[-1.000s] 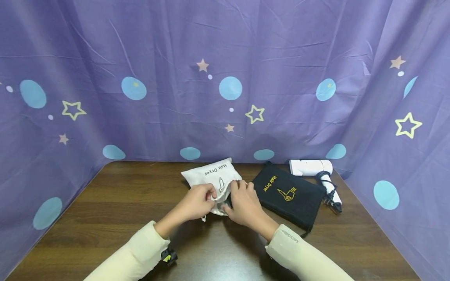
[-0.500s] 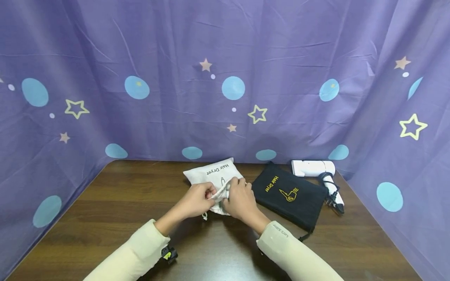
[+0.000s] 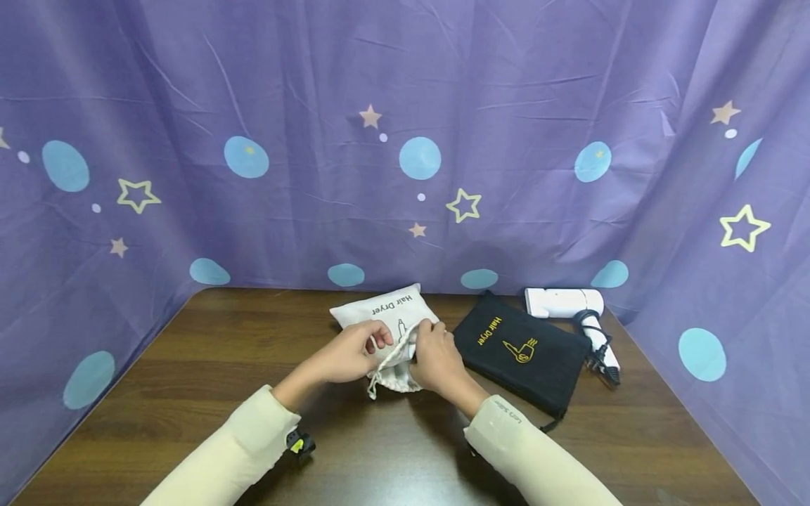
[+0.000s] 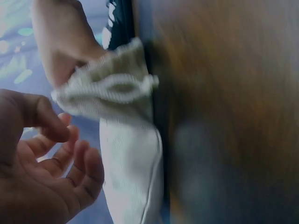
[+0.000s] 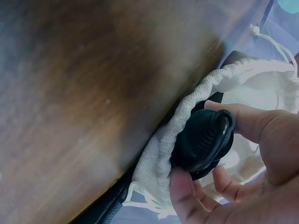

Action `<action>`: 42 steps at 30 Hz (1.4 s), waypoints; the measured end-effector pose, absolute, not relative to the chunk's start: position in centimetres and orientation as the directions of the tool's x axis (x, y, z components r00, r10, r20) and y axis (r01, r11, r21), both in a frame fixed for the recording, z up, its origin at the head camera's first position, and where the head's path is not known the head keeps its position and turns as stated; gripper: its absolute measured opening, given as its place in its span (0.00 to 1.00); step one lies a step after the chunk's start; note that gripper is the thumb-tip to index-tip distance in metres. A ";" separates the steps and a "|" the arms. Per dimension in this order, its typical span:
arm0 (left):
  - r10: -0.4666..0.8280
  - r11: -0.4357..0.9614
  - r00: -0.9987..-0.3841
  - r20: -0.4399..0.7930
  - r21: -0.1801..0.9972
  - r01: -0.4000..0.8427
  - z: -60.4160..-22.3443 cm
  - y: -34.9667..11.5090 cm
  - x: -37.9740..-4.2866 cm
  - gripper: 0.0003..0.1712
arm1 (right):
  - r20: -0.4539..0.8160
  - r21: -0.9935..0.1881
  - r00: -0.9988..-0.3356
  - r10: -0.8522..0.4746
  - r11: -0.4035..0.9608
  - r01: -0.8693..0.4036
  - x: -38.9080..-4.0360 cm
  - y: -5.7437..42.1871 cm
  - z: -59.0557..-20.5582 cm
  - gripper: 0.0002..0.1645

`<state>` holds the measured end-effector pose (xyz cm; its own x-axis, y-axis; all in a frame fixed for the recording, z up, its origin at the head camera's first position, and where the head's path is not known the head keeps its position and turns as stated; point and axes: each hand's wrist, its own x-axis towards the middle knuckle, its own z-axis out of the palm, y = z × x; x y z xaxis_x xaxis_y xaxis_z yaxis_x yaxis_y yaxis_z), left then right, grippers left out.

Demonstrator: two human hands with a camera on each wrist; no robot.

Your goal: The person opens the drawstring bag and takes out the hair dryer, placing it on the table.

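A white drawstring bag (image 3: 386,306) printed "Hair Dryer" lies at the table's middle back, its mouth facing me. My left hand (image 3: 350,351) is beside the left of the mouth. The left wrist view shows its fingers loosely bent, apart from the cloth and holding nothing. My right hand (image 3: 438,357) is at the mouth's right side. In the right wrist view, its thumb and fingers are round a looped black cord with a ribbed end (image 5: 203,137) inside the mouth. What lies deeper in the bag is hidden. A white drawstring (image 4: 110,91) hangs at the rim.
To the right lies a black bag (image 3: 506,365) with yellow "Hair Dryer" print. Past it, at the back right, is a white hair dryer (image 3: 560,302) with a black cord wound round its handle. A purple curtain (image 3: 285,211) surrounds the wooden table (image 3: 209,393).
My left hand has let go of the white bag's rim and shifted slightly left. My right hand stays at the mouth, where the black cord was visible in the head view one second ago.
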<state>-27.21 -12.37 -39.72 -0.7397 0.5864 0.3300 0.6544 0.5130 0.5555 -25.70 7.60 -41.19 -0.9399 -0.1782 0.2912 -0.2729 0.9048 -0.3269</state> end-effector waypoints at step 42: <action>0.699 0.686 -0.623 0.351 -0.082 0.723 -41.6 -21.3 -36.0 0.24 | 0.300 -0.239 -0.890 -0.344 0.876 -0.419 -25.9 9.6 -40.5 0.22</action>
<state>-36.00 -21.32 -41.59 -0.6229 0.6990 0.3514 0.7232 0.6857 -0.0820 -25.85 9.61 -40.53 -0.8898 -0.3436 0.3003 -0.4190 0.8759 -0.2394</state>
